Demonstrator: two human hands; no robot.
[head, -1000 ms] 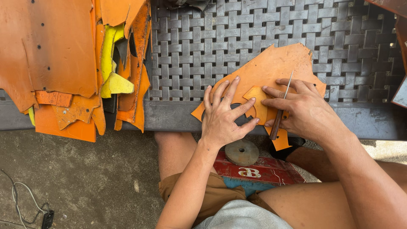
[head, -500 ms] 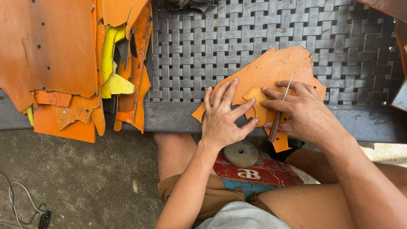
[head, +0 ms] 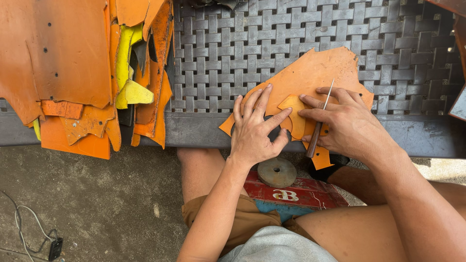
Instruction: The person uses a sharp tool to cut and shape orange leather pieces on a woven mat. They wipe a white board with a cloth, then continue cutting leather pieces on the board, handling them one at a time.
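Observation:
A large orange leather sheet (head: pixel 310 73) lies on a grey woven bench (head: pixel 233 53). On it rests a smaller orange cut-out pattern piece (head: pixel 295 116). My left hand (head: pixel 255 128) presses flat on the sheet and the pattern's left edge, fingers spread. My right hand (head: pixel 342 123) holds a thin awl-like tool with a wooden handle (head: pixel 318 127), its metal tip pointing up across the sheet, while the fingers also pin the pattern.
A pile of orange and yellow leather offcuts (head: pixel 82 73) hangs over the bench's left end. A round metal disc (head: pixel 276 171) sits on a red tin (head: pixel 296 191) between my knees. A black cable and plug (head: pixel 53 247) lie on the concrete floor.
The hands and the tool stay in almost the same place; only a slight shift of the view.

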